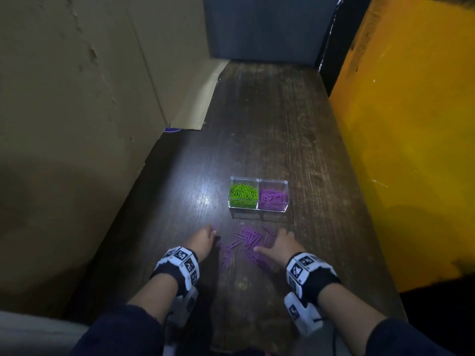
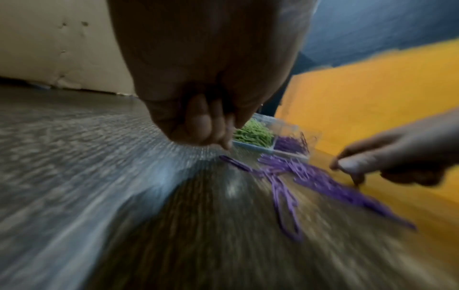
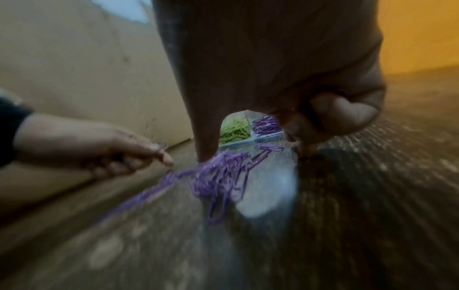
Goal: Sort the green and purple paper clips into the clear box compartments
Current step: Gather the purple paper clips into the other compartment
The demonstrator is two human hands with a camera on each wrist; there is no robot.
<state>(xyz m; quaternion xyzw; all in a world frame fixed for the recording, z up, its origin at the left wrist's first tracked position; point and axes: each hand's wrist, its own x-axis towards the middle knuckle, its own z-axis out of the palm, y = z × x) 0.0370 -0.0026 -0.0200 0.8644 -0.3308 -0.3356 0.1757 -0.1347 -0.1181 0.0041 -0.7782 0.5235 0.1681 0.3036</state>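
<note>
Both forearms reach forward, each wrist wrapped in a marker-covered band. The left hand [image 1: 203,240] is low, its fingers [image 2: 198,121] curled under the palm, seemingly pinching something, though blur hides what. The right hand [image 1: 281,244] is palm-down with the thumb stretched leftward and the fingers [image 3: 335,111] bent.

Worn dark wood-grain table [image 1: 270,119] with glossy glare patches; clear glossy plastic box [image 1: 259,179]; matt creased cardboard [image 1: 77,86].
</note>
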